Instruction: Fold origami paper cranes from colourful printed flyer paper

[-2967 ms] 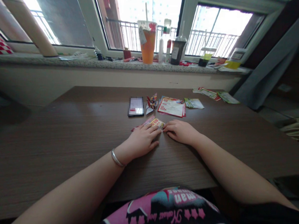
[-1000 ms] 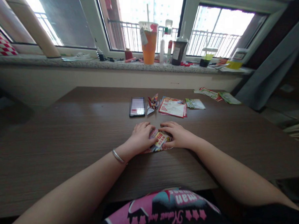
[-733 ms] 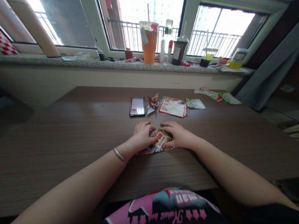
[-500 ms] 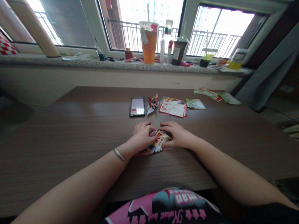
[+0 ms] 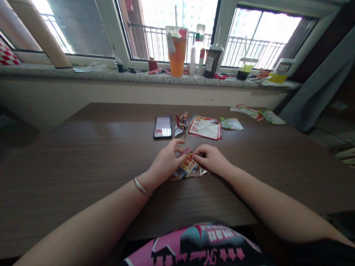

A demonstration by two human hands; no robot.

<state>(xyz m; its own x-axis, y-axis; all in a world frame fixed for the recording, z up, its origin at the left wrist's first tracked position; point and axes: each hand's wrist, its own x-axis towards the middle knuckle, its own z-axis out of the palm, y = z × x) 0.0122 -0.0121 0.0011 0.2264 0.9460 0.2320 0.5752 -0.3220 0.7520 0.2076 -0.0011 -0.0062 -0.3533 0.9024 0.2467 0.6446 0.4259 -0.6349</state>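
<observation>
A folded flyer (image 5: 188, 165), colourful and glossy with a yellow patch and red numbers, lies in front of me on the table. My left hand (image 5: 168, 159) holds its left side, thumb on the paper and index finger curved over the far edge. At the upper right edge my right hand (image 5: 212, 158) pinches the paper between thumb and fingers. Just beyond stands a small folded paper figure (image 5: 182, 123) in similar colours. To its left lies a phone (image 5: 163, 127) with a lit, blurred screen.
A stack of printed leaflets (image 5: 205, 127) lies beyond my right hand, with green-white cards (image 5: 231, 123) beside it. More leaflets (image 5: 250, 112) lie at the far right. On the windowsill (image 5: 133, 77) stand an orange drink cup (image 5: 177, 54), a dark cup (image 5: 212, 62) and bottles.
Both hands have shifted on the flyer. The right fingers have drawn into a pinch at its far edge, and the left hand has lifted slightly. The flyer's far edge appears raised.
</observation>
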